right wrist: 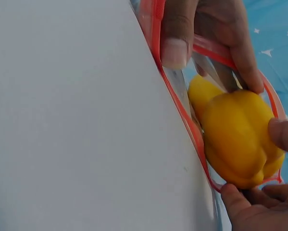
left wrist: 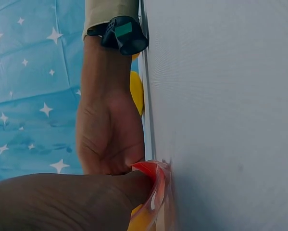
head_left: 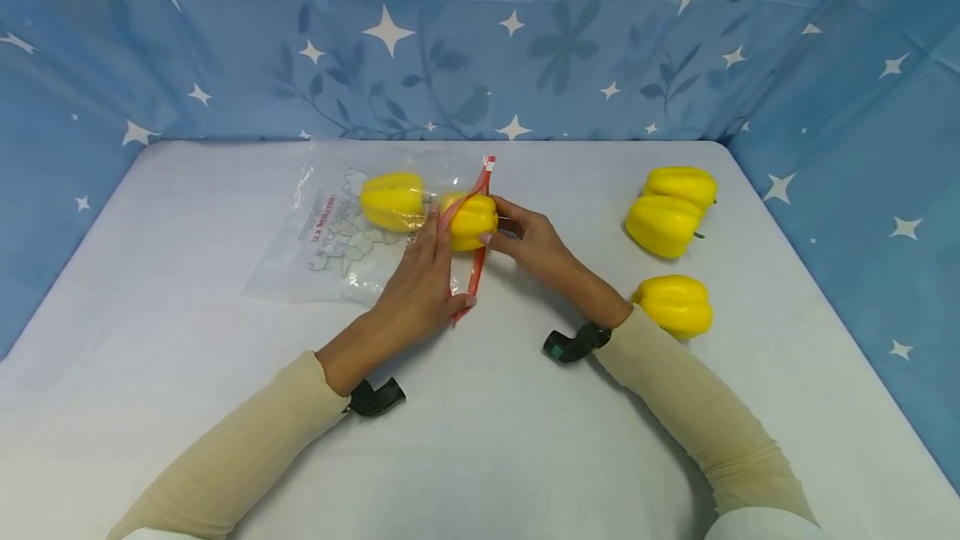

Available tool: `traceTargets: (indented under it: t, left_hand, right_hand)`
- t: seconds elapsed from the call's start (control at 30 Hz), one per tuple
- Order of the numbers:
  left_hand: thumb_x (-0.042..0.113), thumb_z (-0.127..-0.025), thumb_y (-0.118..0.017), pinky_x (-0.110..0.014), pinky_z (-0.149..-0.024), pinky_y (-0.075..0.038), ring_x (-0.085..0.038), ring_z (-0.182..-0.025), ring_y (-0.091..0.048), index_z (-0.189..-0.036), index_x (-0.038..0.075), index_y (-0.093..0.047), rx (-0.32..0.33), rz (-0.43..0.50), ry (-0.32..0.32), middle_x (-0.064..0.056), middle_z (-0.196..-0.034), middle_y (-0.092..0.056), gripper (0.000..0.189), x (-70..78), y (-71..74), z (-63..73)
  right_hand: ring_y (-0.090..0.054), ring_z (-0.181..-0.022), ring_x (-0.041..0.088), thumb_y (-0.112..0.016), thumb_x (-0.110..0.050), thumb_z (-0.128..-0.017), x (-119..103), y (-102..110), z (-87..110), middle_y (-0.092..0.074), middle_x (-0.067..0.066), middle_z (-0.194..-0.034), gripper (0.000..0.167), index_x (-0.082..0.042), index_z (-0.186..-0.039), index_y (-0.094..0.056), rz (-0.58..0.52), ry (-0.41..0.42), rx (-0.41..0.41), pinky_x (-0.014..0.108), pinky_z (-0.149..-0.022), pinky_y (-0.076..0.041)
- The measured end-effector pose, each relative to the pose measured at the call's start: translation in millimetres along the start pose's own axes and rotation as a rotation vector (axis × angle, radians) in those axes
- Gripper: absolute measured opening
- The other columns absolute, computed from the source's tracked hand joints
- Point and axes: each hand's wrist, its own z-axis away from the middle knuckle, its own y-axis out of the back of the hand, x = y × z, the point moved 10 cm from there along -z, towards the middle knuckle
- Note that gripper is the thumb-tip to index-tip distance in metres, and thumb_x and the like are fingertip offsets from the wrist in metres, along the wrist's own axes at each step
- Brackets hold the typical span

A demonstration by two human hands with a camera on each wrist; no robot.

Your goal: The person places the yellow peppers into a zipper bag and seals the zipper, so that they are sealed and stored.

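A clear zip bag point(head_left: 292, 273) with a red zip edge lies flat on the table, its mouth facing right. One yellow bell pepper point(head_left: 392, 202) is inside it. My left hand point(head_left: 416, 282) holds the mouth apart, thumb at the near red edge and fingers at the far one. In the right wrist view the left thumb point(right wrist: 175, 50) lies along the red strip. My right hand point(head_left: 534, 240) grips a second bell pepper point(right wrist: 240, 137) between thumb and fingers, partly within the mouth. Seen from the left wrist, the bag covers most of that pepper.
On the right side of the table point(head_left: 480, 457), two yellow bell peppers lie touching, one farther back point(head_left: 680, 183) and one nearer point(head_left: 663, 226). Another bell pepper point(head_left: 675, 305) sits nearer, beside my right sleeve point(head_left: 690, 398). A blue starred curtain point(head_left: 465, 48) surrounds the table's back and sides.
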Motion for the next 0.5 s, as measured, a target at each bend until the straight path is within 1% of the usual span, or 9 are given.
traceTargets:
  t: [0.1,0.2,0.27,0.37,0.5]
  left_hand:
    - [0.035,-0.083,-0.078,-0.044,-0.116,-0.010,-0.026,-0.147,0.008,-0.152,0.004,0.017,0.000,0.013,0.003,-0.013,-0.159,0.021,0.122,0.0,-0.7,0.5]
    - [0.035,-0.083,-0.078,-0.044,-0.116,-0.010,-0.024,-0.147,0.010,-0.152,0.003,0.017,0.002,0.015,0.007,-0.012,-0.159,0.023,0.121,-0.7,-0.6,0.7]
    - [0.035,-0.084,-0.078,-0.045,-0.116,-0.010,-0.024,-0.146,0.012,-0.151,0.002,0.017,0.008,0.015,0.005,-0.013,-0.158,0.024,0.121,-0.8,-0.1,0.9]
    - [0.035,-0.084,-0.077,-0.043,-0.116,-0.008,-0.024,-0.146,0.015,-0.151,0.000,0.016,0.019,0.006,0.002,-0.014,-0.158,0.024,0.120,-0.8,0.0,0.4]
    - [0.034,-0.084,-0.077,-0.043,-0.116,-0.006,-0.025,-0.145,0.018,-0.151,-0.002,0.015,0.034,-0.014,-0.011,-0.015,-0.157,0.025,0.119,1.1,0.4,0.5]
  right_hand:
    - [-0.051,-0.125,0.020,-0.067,-0.018,-0.093,1.3,-0.5,-0.6,-0.050,0.006,-0.142,0.064,-0.007,-0.149,-0.038,-0.056,0.002,0.002,0.029,-0.100,-0.043]
    - [-0.052,-0.123,0.021,-0.069,-0.014,-0.091,-1.0,-0.9,-1.1,-0.052,0.008,-0.140,0.061,-0.002,-0.145,-0.042,-0.095,0.022,0.030,0.029,-0.097,-0.045]
    - [-0.054,-0.121,0.021,-0.069,-0.011,-0.090,-2.7,-1.9,-2.2,-0.053,0.008,-0.138,0.059,-0.001,-0.143,-0.046,-0.095,0.031,0.050,0.028,-0.095,-0.047]
    - [-0.055,-0.120,0.020,-0.070,-0.008,-0.089,-3.7,-4.5,-5.2,-0.054,0.007,-0.137,0.060,-0.002,-0.143,-0.046,-0.075,0.025,0.072,0.027,-0.093,-0.048]
    - [-0.054,-0.122,0.019,-0.067,-0.011,-0.091,-4.8,-10.7,-9.3,-0.053,0.007,-0.140,0.061,-0.004,-0.147,-0.042,-0.053,0.016,0.060,0.026,-0.095,-0.046]
